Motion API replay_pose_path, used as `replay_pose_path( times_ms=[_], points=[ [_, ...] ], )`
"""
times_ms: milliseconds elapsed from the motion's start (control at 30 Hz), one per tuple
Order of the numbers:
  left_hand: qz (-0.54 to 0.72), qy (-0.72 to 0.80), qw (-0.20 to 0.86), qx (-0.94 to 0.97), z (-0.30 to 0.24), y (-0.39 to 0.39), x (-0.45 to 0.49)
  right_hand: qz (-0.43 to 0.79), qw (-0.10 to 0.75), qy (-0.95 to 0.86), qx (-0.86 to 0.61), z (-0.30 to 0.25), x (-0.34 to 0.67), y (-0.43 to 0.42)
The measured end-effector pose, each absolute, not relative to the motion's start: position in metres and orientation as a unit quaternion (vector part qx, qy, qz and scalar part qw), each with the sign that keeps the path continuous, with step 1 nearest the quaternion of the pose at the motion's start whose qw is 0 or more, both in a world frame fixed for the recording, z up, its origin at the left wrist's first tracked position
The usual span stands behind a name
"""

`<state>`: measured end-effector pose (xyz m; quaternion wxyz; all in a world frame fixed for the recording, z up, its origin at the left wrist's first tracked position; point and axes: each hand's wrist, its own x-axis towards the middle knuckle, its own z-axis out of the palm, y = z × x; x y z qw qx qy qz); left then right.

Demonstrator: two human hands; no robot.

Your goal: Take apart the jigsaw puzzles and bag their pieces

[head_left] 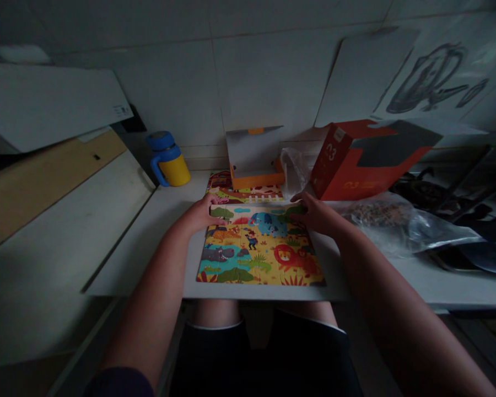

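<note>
An assembled jigsaw puzzle [264, 253] with a lion, blue elephants and a hippo lies on the white table in front of me. My left hand [203, 214] grips its far left corner, thumb over the picture and fingers at the far edge. At the far right corner my right hand [312, 215] holds the puzzle in much the same way. Just behind it lies a second colourful picture sheet [242, 194], partly under an open orange and grey box [258, 179]. The fingertips at the far edge are partly hidden.
A yellow and blue mug [176, 168] stands at the back left. On the right are a red box [364, 160], a crumpled clear plastic bag [295, 171] and a larger clear bag [392, 220] with brownish contents. The white table [140, 264] ends near my legs.
</note>
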<state>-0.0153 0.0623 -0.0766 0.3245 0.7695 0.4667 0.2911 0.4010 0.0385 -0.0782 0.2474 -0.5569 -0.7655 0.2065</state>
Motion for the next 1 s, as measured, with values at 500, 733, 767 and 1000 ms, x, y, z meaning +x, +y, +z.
replay_pose_path(
  times_ms=[500, 733, 767, 1000],
  points=[
    [0.307, 0.501, 0.445, 0.676, -0.075, 0.066, -0.013, 0.250, 0.342, -0.713, -0.558, -0.077, 0.390, 0.039],
    [0.240, 0.507, 0.457, 0.690, -0.060, 0.060, -0.026, 0.263, 0.353, -0.698, -0.565, -0.088, 0.397, 0.046],
    [0.222, 0.516, 0.440, 0.701, -0.058, 0.059, -0.027, 0.263, 0.349, -0.700, -0.565, -0.087, 0.396, 0.046],
    [0.184, 0.523, 0.369, 0.746, -0.050, 0.056, -0.025, 0.230, 0.319, -0.717, -0.575, -0.078, 0.392, 0.040]
  ],
)
